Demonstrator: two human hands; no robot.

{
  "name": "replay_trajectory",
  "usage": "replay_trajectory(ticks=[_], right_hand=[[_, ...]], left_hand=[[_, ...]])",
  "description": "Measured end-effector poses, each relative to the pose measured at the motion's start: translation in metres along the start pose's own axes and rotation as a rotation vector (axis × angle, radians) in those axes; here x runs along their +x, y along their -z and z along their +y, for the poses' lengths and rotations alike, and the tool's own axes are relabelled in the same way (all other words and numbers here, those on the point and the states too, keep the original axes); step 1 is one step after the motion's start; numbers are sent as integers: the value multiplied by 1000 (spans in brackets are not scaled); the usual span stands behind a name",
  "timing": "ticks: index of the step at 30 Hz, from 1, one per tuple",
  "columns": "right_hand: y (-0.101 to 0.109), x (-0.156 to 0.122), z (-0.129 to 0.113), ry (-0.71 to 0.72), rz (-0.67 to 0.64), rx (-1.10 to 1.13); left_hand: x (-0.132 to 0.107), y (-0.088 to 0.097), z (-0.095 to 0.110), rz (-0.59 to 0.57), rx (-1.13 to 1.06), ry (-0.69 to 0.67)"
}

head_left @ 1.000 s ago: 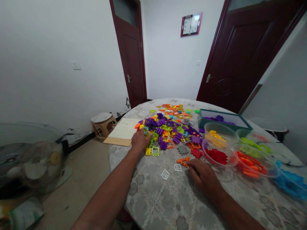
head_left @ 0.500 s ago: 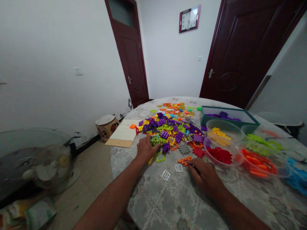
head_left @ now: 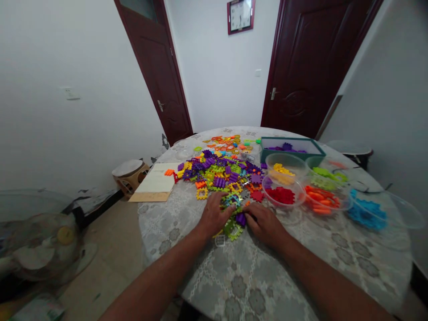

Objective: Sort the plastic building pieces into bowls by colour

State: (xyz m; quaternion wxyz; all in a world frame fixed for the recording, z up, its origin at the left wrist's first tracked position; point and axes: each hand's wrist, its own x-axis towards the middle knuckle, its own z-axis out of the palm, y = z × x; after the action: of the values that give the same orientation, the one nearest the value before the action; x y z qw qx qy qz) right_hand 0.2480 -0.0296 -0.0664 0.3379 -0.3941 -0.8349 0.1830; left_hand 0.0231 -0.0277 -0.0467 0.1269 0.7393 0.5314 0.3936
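Near the middle of the table, my left hand (head_left: 216,215) curls over the left side of a clump of interlocking plastic building pieces (head_left: 234,227), mostly green with some blue and purple. My right hand (head_left: 264,223) is closed at the clump's right side, its fingertips by a purple ridged piece (head_left: 240,218). The exact grip of the right fingers is partly hidden. A small white lattice window piece (head_left: 220,240) lies on the cloth just below the clump. Behind my hands spreads a large heap of mixed coloured pieces (head_left: 219,171).
Clear plastic bowls hold sorted pieces: yellow (head_left: 282,173), red (head_left: 281,195), orange (head_left: 321,199), green (head_left: 329,174) and blue (head_left: 368,211). Behind them sits a green-edged box (head_left: 317,149) with purple pieces. A paper pad (head_left: 157,180) lies at the table's left edge.
My right hand has moved left from the orange piece to the clump, beside my left hand. The clump sits nearer to me, apart from the heap. The view has shifted right.
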Motion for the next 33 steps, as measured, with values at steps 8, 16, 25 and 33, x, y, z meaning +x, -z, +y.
replay_trajectory(ticks=[8, 16, 25, 33], right_hand=[[2, -1, 3, -10, 31, -7], [-1, 0, 5, 10, 31, -47], [-3, 0, 9, -5, 23, -54], [-1, 3, 8, -72, 79, -36]], left_hand=[[-42, 42, -12, -203, 115, -66], [-63, 8, -2, -345, 378, -28], [-19, -10, 0, -272, 423, -176], [1, -12, 9, -238, 499, -222]])
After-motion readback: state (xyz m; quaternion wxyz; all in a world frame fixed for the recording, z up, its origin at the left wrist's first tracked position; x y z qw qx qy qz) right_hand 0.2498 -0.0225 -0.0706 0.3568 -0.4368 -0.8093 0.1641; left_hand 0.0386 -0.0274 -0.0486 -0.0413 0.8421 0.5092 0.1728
